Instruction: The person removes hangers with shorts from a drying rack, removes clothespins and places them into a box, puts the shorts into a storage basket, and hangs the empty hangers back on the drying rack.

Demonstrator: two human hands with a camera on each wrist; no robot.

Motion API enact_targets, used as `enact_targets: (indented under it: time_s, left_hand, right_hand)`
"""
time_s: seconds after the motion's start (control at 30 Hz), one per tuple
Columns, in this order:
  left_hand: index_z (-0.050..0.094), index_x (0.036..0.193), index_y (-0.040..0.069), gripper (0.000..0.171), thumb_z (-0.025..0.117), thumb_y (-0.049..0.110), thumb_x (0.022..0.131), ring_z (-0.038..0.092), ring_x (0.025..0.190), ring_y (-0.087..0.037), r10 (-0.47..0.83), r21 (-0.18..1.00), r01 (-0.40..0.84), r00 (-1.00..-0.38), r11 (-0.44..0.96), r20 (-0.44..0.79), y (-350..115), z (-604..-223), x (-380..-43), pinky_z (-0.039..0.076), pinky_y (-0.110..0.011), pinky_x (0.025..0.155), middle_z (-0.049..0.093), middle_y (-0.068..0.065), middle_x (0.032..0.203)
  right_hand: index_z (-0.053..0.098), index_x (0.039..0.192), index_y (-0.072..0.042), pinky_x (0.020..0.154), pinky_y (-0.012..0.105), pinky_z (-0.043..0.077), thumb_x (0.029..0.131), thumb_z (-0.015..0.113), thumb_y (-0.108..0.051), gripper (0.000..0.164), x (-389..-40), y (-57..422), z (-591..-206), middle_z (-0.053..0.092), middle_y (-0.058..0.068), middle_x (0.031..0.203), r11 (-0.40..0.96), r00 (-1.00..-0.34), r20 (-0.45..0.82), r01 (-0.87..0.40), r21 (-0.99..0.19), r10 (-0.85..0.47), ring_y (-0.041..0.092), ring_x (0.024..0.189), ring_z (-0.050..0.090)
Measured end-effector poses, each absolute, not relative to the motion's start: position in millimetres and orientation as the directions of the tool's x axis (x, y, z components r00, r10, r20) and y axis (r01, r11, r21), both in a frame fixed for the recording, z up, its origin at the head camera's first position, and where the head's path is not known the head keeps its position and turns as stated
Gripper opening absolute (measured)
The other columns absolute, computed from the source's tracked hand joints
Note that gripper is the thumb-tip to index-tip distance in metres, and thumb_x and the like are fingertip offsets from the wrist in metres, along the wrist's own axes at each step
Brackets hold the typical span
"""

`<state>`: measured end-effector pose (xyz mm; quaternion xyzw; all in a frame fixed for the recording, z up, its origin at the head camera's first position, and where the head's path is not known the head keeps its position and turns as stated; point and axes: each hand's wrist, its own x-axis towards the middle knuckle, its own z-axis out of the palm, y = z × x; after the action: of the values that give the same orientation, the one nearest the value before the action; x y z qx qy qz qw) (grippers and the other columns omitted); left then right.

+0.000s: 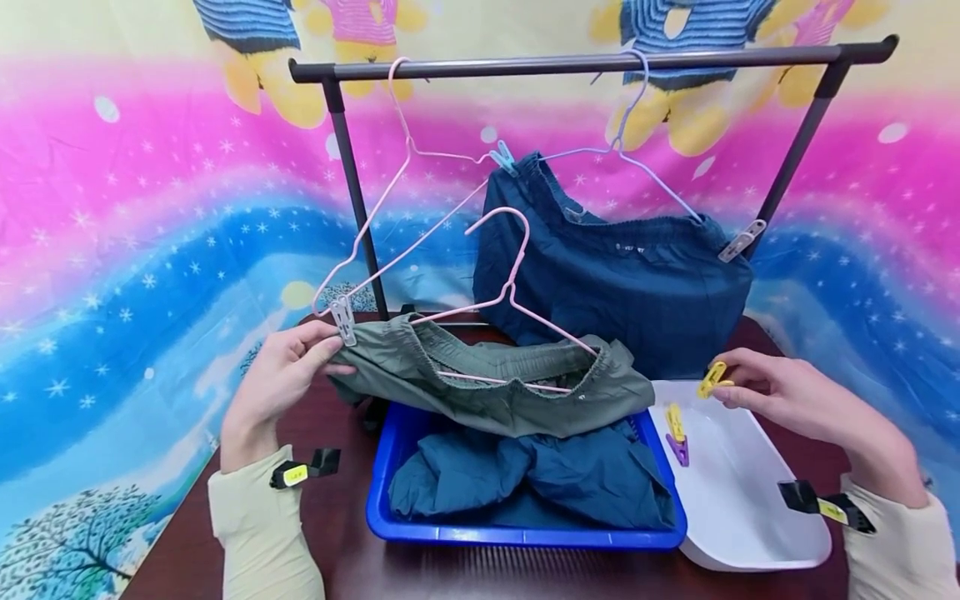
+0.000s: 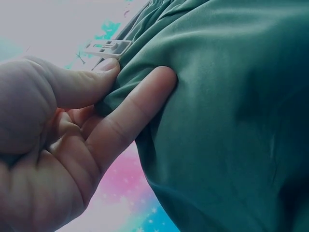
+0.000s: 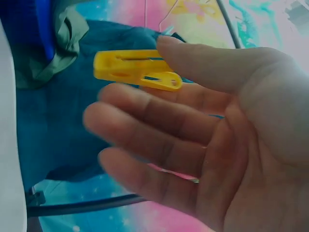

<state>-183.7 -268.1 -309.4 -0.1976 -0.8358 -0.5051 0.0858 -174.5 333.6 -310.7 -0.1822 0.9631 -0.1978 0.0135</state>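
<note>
At the left, my left hand [image 1: 288,367] pinches the waist corner of the green shorts [image 1: 480,408], right beside a grey clothespin [image 1: 342,321]. In the left wrist view the thumb presses the green cloth and one finger lies along it. A pink hanger [image 1: 512,275] sits inside the waistband, its hook in the air. My right hand [image 1: 795,396] holds a yellow clothespin [image 3: 128,63] between thumb and index finger, its other fingers loosely bent. Below that hand, a yellow clothespin [image 1: 675,422] and a purple clothespin [image 1: 678,450] lie in the white tray [image 1: 757,500].
A dark rail [image 1: 525,64] carries another pink hanger [image 1: 375,221] and a blue hanger [image 1: 617,142]. Dark blue shorts [image 1: 600,283] hang there, with a light blue clothespin [image 1: 504,157] and a grey clothespin [image 1: 742,242]. The blue basket [image 1: 525,537] holds dark blue cloth [image 1: 525,479].
</note>
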Motion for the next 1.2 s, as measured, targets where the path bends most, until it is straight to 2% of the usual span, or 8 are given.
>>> enact_targets:
  time_s: [0.2, 0.4, 0.53, 0.73, 1.0, 1.2]
  left_hand:
    - [0.064, 0.116, -0.004, 0.028, 0.051, 0.017, 0.103, 0.075, 0.082, -0.011, 0.250, 0.794, 0.425, -0.904, 0.434, 0.347, -268, -308, -183, 0.052, -0.014, 0.084, 0.068, 0.002, 0.098]
    - [0.064, 0.114, -0.006, 0.026, 0.051, 0.014, 0.103, 0.075, 0.082, -0.012, 0.259, 0.818, 0.418, -0.905, 0.396, 0.337, -267, -308, -182, 0.054, -0.017, 0.082, 0.071, 0.006, 0.095]
    - [0.063, 0.114, -0.006, 0.026, 0.051, 0.014, 0.103, 0.075, 0.082, -0.013, 0.263, 0.822, 0.412, -0.907, 0.393, 0.328, -267, -308, -182, 0.054, -0.018, 0.082, 0.071, 0.003, 0.096]
    - [0.063, 0.114, -0.005, 0.026, 0.050, 0.015, 0.103, 0.075, 0.082, -0.013, 0.264, 0.817, 0.407, -0.910, 0.409, 0.321, -267, -310, -183, 0.054, -0.017, 0.082, 0.070, 0.002, 0.096]
    - [0.064, 0.114, -0.004, 0.025, 0.051, 0.014, 0.103, 0.075, 0.082, -0.013, 0.265, 0.807, 0.413, -0.908, 0.422, 0.325, -266, -309, -183, 0.053, -0.017, 0.083, 0.070, -0.003, 0.098]
    - [0.064, 0.113, -0.004, 0.024, 0.051, 0.013, 0.103, 0.075, 0.081, -0.013, 0.268, 0.807, 0.419, -0.905, 0.416, 0.331, -266, -309, -182, 0.054, -0.018, 0.082, 0.071, -0.008, 0.097]
  right_hand:
    - [0.057, 0.124, -0.006, 0.064, 0.023, 0.051, 0.096, 0.063, -0.035, 0.040, -185, 342, -318, 0.068, 0.003, 0.101, 0.866, -0.935, -0.054, -0.303, -0.398, -0.352, 0.013, 0.085, 0.063]
    - [0.059, 0.121, -0.008, 0.066, 0.024, 0.052, 0.097, 0.060, -0.038, 0.039, -191, 347, -326, 0.068, 0.002, 0.099, 0.866, -0.920, -0.157, -0.267, -0.423, -0.360, 0.014, 0.085, 0.061]
    - [0.059, 0.121, -0.006, 0.066, 0.023, 0.052, 0.096, 0.060, -0.038, 0.040, -195, 349, -331, 0.068, 0.005, 0.099, 0.866, -0.915, -0.173, -0.265, -0.425, -0.365, 0.012, 0.082, 0.062]
    - [0.057, 0.122, -0.002, 0.062, 0.025, 0.052, 0.096, 0.062, -0.035, 0.042, -198, 351, -337, 0.063, 0.000, 0.086, 0.859, -0.909, -0.182, -0.266, -0.437, -0.374, 0.011, 0.074, 0.057]
    - [0.052, 0.126, 0.005, 0.063, 0.029, 0.056, 0.093, 0.066, -0.032, 0.052, -207, 354, -346, 0.066, 0.006, 0.095, 0.856, -0.904, -0.246, -0.201, -0.476, -0.349, 0.016, 0.079, 0.060]
    - [0.054, 0.123, 0.003, 0.059, 0.031, 0.055, 0.091, 0.069, -0.036, 0.053, -212, 353, -354, 0.064, 0.005, 0.089, 0.860, -0.898, -0.302, -0.143, -0.490, -0.321, 0.017, 0.074, 0.060]
